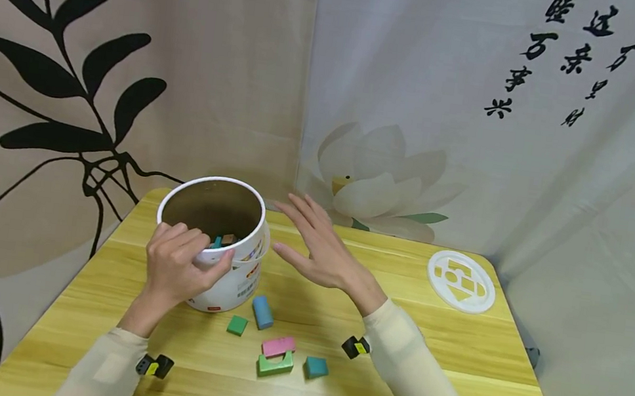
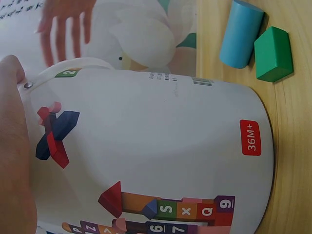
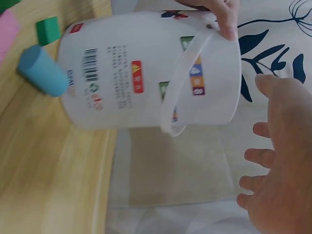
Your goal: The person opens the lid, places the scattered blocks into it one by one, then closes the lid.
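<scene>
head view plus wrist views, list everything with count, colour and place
table: 1, yellow wood, centre
bucket: 1, white, table's far left
handle: 1, white, bucket's side
inner blocks: at least 2, teal and brown, in bucket
cylinder: 1, blue, near bucket's base
green block: 1, green, left of cylinder
notched block: 1, light green, table's near side
pink block: 1, pink, behind notched block
blue block: 1, blue, right of notched block
cut-out disc: 1, white, table's far right
cloth panels: 2, pale, printed, behind table
unclear object: 1, dark, beyond table's right edge
sleeves: 2, cream, both arms
wrist devices: 2, black and yellow, one per sleeve
left hand: 1, gripping bucket
right hand: 1, beside bucket, apart
</scene>
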